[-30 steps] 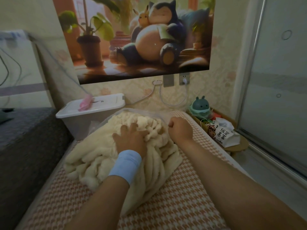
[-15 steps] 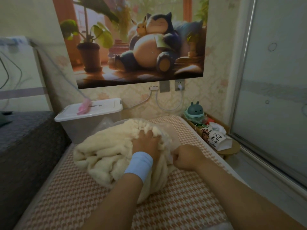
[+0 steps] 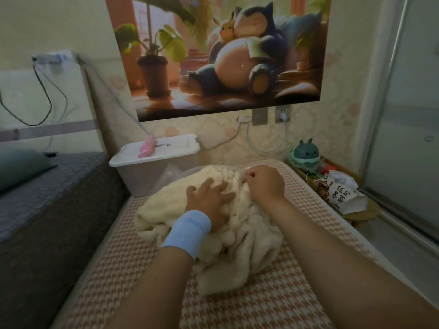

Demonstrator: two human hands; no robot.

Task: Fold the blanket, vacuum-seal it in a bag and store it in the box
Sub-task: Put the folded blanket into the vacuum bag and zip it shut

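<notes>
Stuffing the cream blanket into the clear vacuum bag, mid-frame: left hand presses flat; right hand pinches the bag's rim. Next, that rim needs drawing over the bundle.

The clear plastic bag showed only a crinkled edge at 11 o'clock of the cream blanket, which hid the rest; the right hand tucked its curled fingertips out of sight, and both forearms ran off the bottom edge.
</notes>
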